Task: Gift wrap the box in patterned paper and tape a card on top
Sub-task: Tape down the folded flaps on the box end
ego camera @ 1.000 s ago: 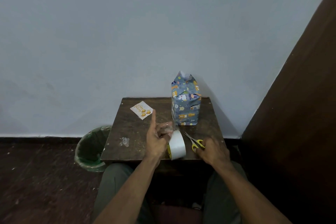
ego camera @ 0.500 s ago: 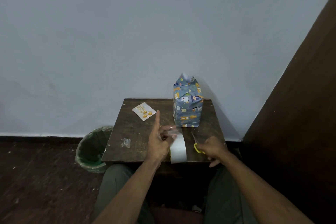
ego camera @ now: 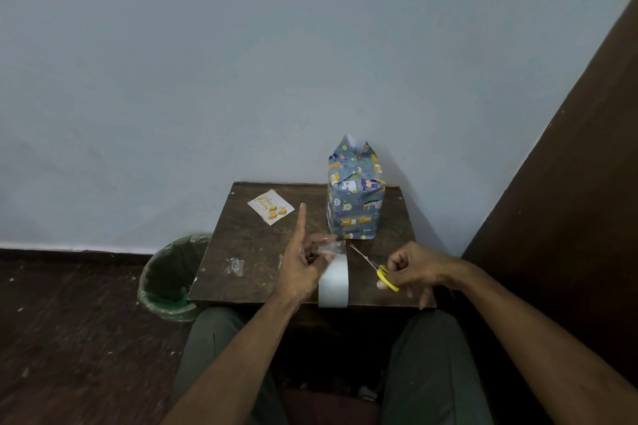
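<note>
The box (ego camera: 355, 198), wrapped in blue animal-print paper with its top flaps standing up, sits upright at the back right of the small dark table (ego camera: 262, 238). A white card (ego camera: 270, 207) with gold balloons lies at the back left. My left hand (ego camera: 303, 260) holds the white tape roll (ego camera: 333, 281) near the front edge, index finger raised, other fingers pinching a pulled strip of clear tape. My right hand (ego camera: 412, 272) grips the yellow-handled scissors (ego camera: 376, 267), blades pointing toward the tape strip.
A crumpled scrap of clear tape (ego camera: 236, 266) lies on the table's left part. A bin with a green liner (ego camera: 171, 278) stands on the floor to the left. A dark wooden panel (ego camera: 569, 200) rises on the right, and a pale wall stands behind.
My right hand has picked the scissors up from the table and lifted them toward the tape. My left hand has kept the roll, turning it edge-on.
</note>
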